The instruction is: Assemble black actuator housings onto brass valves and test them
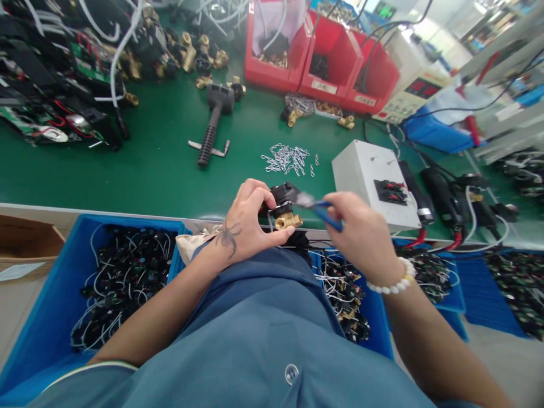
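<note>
My left hand (250, 221) grips a black plastic part with a brass fitting (287, 221) at the table's front edge, thumb on the brass and fingers over the black top. My right hand (361, 235) is closed round the blue handles of a pair of pliers (327, 214). Their blurred metal jaws point left, at the black part; whether they touch it I cannot tell. Behind the hands a pile of small wire clips (285, 158) lies on the green table (161, 164), with a few loose ones to its right.
A black mallet (212, 122) lies across a metal tool. Red bins (276, 68) stand at the back, a white box (369, 181) to the right. Black assemblies (55, 85) crowd the left. Blue crates (80, 255) of parts sit below the table's front edge.
</note>
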The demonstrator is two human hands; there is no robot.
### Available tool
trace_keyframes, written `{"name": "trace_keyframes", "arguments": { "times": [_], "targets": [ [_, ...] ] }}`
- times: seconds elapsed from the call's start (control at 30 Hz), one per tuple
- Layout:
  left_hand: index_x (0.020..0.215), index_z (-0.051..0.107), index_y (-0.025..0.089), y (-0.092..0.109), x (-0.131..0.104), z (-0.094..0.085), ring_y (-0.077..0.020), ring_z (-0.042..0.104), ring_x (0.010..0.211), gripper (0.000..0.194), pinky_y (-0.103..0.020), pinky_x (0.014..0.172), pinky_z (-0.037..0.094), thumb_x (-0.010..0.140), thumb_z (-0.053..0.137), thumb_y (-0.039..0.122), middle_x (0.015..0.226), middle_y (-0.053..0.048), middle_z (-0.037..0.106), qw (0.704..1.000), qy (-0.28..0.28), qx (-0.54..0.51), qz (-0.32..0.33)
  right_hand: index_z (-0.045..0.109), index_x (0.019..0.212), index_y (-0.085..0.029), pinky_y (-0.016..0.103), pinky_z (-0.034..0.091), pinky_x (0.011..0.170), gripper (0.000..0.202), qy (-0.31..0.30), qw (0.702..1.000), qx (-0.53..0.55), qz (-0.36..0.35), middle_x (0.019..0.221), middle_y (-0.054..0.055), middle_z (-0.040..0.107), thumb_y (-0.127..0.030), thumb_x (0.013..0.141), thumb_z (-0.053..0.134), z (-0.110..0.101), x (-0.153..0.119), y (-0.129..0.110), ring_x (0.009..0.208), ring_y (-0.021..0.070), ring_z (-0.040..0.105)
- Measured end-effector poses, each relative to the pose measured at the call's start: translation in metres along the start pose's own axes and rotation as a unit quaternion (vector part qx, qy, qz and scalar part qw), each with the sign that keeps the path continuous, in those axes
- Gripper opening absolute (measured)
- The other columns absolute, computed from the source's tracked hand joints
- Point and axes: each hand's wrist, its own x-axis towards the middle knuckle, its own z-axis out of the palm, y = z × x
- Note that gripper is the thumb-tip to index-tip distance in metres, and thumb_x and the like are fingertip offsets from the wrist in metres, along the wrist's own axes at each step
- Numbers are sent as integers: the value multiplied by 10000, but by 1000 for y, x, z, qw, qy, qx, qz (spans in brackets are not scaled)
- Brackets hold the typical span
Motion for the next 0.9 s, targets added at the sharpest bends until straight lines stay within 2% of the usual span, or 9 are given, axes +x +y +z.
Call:
{"name": "trace_keyframes", "arguments": {
  "times": [0.07,0.1,0.23,0.27,0.43,0.6,0.67,0.8,0.9],
  "targets": [
    [868,487,206,0,0,0,-226,552,1002,355,-415,836,550,687,780,293,1047,-75,545,1000,2,0,-3,624,931,-208,299,400,568,144,-117,992,-44,-21,752,34,603,-165,853,511,-5,1,0,622,169,538],
    [868,486,206,0,0,0,-226,553,1003,354,-413,835,551,691,779,294,1044,-74,547,1000,2,-2,-2,631,937,-204,298,404,574,140,-96,994,-45,-22,761,35,610,-170,856,522,-9,2,0,625,166,538],
    [863,483,212,0,0,-1,-223,558,1006,359,-397,817,555,690,785,302,1050,-72,552,1000,-2,-4,1,606,958,-213,291,444,626,84,183,983,29,13,811,19,601,-217,884,567,-15,3,-4,650,145,540],
    [861,483,213,0,1,-1,-223,560,1008,361,-395,817,555,688,787,302,1051,-70,553,1000,-3,-2,1,599,955,-215,291,443,623,85,195,980,28,9,805,19,593,-210,882,555,-13,2,-4,650,148,539],
    [847,471,215,-1,1,-1,-226,560,987,372,-409,817,558,675,790,298,1020,-67,553,1000,0,-2,1,624,925,-199,290,405,573,174,-131,988,-73,-42,765,38,614,-124,817,510,-2,0,-2,641,173,556],
    [847,470,216,0,1,-2,-223,561,999,362,-392,807,559,687,781,310,1044,-72,547,1000,-5,-7,1,576,1000,-233,295,457,636,100,187,981,40,15,839,16,586,-254,916,526,-4,0,-2,669,149,549],
    [843,471,214,0,1,-2,-226,561,997,368,-395,808,557,680,786,310,1043,-73,548,1000,-7,-3,2,573,974,-229,300,451,617,105,150,988,21,13,813,22,573,-228,902,498,0,-2,-1,660,159,546],
    [830,463,212,-1,2,-2,-229,554,971,370,-413,805,556,677,787,302,1018,-76,552,1000,-5,-6,4,619,905,-206,311,422,580,142,-108,993,-47,-28,748,45,594,-155,847,500,2,0,0,638,184,550],
    [831,457,212,-1,2,-3,-226,551,969,363,-409,799,556,687,780,295,1018,-78,553,1000,-4,-12,8,607,959,-225,309,453,616,91,65,998,21,4,818,36,617,-223,900,537,-4,4,-2,658,168,558]
  ]
}}
